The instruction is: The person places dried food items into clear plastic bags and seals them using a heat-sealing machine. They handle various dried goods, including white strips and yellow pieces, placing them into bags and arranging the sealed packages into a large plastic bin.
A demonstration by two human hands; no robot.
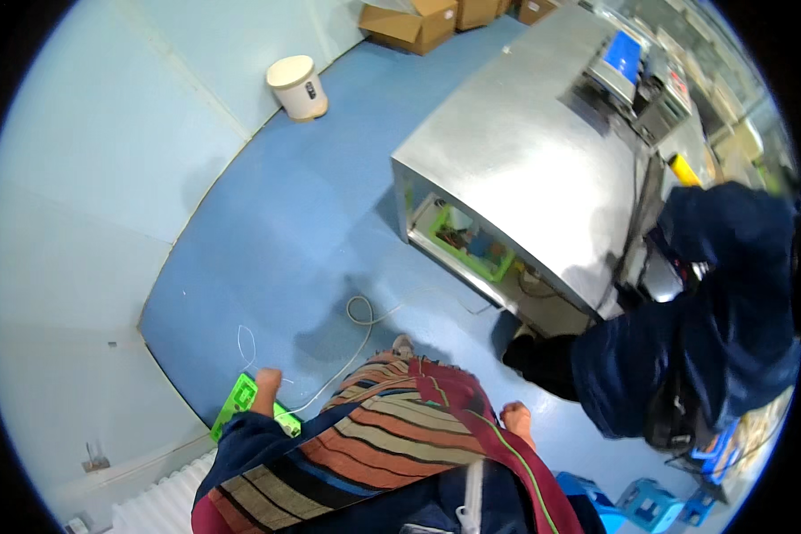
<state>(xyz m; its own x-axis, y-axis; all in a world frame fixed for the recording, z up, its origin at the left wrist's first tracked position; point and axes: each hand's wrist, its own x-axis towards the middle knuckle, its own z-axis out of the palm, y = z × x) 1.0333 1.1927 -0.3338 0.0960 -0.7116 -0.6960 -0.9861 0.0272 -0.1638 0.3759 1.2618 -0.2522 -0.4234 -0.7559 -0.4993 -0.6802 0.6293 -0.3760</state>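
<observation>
My left hand [268, 381] hangs low on the left, its fingers curled and nothing visible in them. Below it in the picture is a bright green plastic thing [233, 402], partly covered by my forearm; I cannot tell whether they touch. A thin white cable [362, 334] runs from near it in a loop across the floor. On the other side of my body, my right hand [515, 416] is loosely closed beside the striped cloth [392, 409] of my clothing, with no thing seen in it.
A steel table [516, 133] stands ahead right, with a green basket [472, 245] on its lower shelf. Close on the right, a person in dark blue [685, 329] leans toward the bench. A white bin [297, 87], cardboard boxes [414, 25] and blue stools [647, 505] stand about.
</observation>
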